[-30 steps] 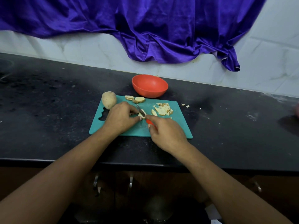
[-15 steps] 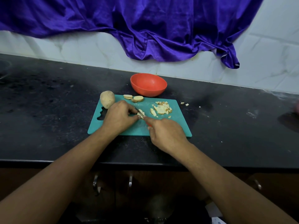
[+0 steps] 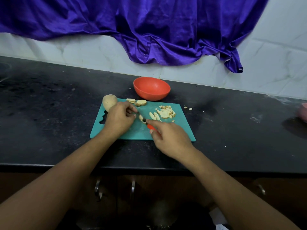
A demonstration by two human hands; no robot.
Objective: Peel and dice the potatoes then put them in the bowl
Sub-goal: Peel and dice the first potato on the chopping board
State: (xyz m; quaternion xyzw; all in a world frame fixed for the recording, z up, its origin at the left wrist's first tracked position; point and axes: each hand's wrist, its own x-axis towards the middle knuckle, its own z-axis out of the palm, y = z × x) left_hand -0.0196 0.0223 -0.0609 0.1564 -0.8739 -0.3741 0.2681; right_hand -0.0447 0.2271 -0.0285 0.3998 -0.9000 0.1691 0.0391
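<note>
The knife (image 3: pixel 150 126) handle is mostly covered by the right hand (image 3: pixel 169 138); its blade is too small to be traced. Perhaps a potato piece is hidden under the left hand (image 3: pixel 118 120). A pink object (image 3: pixel 303 112) is cut off at the right edge.

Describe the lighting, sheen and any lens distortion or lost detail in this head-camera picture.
Head view: dim light; the purple cloth shows satin sheen; the cabinet under the counter sinks into shadow; wide-angle stretch swells the forearms toward the bottom corners; the knife blade is too small to trace.

The right hand (image 3: pixel 169 138) grips a red-handled knife (image 3: pixel 150 126) over potato strips (image 3: pixel 141 117) the left hand (image 3: pixel 118 121) seemingly steadies.
</note>
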